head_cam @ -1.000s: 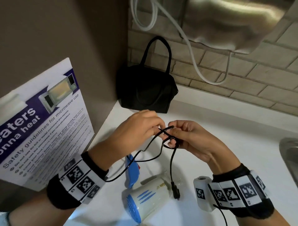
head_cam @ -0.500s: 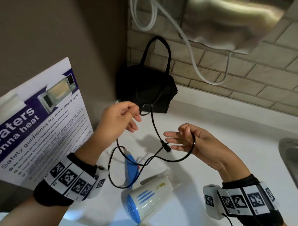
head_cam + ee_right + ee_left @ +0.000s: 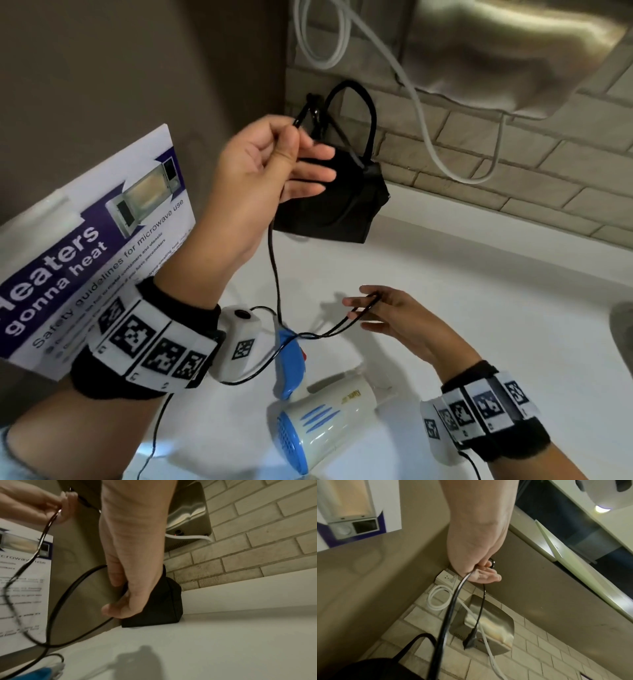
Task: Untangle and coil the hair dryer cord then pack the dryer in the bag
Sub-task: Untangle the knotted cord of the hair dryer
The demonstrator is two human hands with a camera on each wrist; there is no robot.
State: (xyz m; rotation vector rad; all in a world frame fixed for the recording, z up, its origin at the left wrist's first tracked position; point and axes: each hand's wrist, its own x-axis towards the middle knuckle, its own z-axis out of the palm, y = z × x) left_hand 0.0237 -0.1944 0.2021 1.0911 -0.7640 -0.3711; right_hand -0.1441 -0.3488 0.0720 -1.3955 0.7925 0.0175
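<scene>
The white and blue hair dryer [image 3: 329,421] lies on the white counter [image 3: 496,308], its blue handle [image 3: 291,359] pointing away from me. My left hand [image 3: 294,137] is raised in front of the black bag [image 3: 339,205] and pinches the black cord [image 3: 274,257] near its end. The plug [image 3: 471,641] dangles below that hand [image 3: 481,573]. From there the cord drops to the handle, then loops over to my right hand [image 3: 366,308], which holds the loop low over the counter. In the right wrist view the loop [image 3: 68,595] passes between thumb and fingers [image 3: 120,609].
The bag [image 3: 154,608] stands in the back corner against the brick wall. A microwave safety poster [image 3: 85,257] leans at the left. A steel hand dryer [image 3: 513,51] with a white cable [image 3: 421,113] hangs above. A sink rim [image 3: 623,335] shows at the right.
My left hand has lifted up and back with the cord end, pulling the cord out straight above the dryer. My right hand has sunk lower, still with the loop.
</scene>
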